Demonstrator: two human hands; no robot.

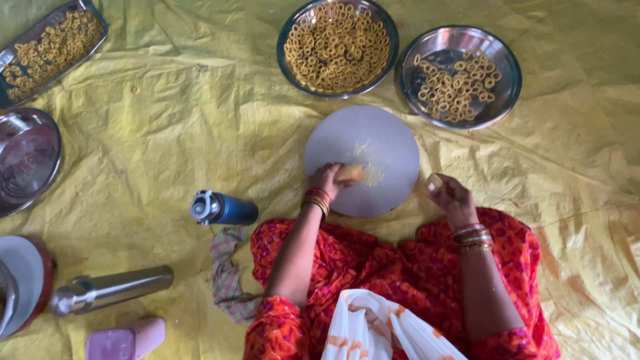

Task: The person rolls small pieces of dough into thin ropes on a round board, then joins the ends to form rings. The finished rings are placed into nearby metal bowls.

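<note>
Now dough lump [351, 174] under left hand [327, 180], on board [380, 137].

A round board [363, 143] lies on the sheet [173, 113] spread over the floor, directly before the seated person's lap. The left hand [327, 179] rests on the board's near left edge, on a lump of dough [351, 174]; the right hand [448, 195] is just off the board's right edge, holding a small piece of dough [435, 181]. Behind the board sit two plates of dough rings side by side, the full plate [337, 47] on the left, the part-filled plate [460, 75] on the right. A tray of rings [48, 48] lies far left at the back, with an empty plate [25, 159] nearer than it. A bottle [222, 209] lies left of the left forearm, a cloth [227, 273] just nearer, and a flask [110, 290] further left.
</note>
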